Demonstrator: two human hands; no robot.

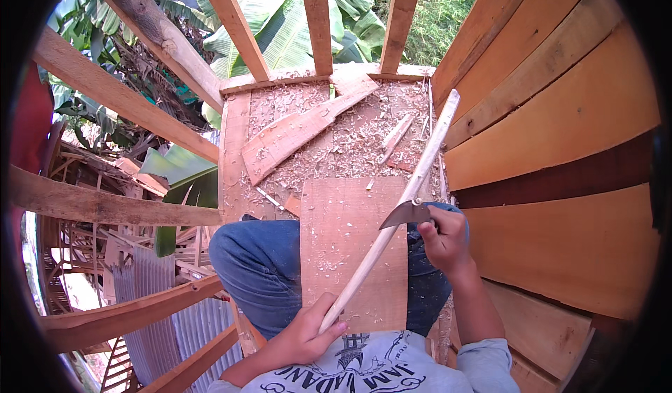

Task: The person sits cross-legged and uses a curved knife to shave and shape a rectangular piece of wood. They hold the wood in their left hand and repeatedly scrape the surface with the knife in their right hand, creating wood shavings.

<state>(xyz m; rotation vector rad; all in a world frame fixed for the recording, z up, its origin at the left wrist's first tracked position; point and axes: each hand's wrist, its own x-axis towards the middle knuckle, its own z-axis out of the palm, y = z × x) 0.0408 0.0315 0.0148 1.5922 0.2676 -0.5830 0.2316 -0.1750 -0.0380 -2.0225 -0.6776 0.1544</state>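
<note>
A long pale stick, stripped of bark, runs slantwise from near my belly up to the far right. My left hand is closed round its near end. In my right hand is a knife with a dark curved blade, its handle mostly hidden by my fingers. The blade lies across the stick about halfway along, and a small curl of wood stands up beside it. Under the stick a flat wooden board rests over my lap, dotted with shavings.
Wood shavings cover the plank floor ahead. On it lie a shaped wooden plank and a smaller wood piece. A plank wall rises close on my right. Railing slats stand left and ahead, with banana leaves beyond.
</note>
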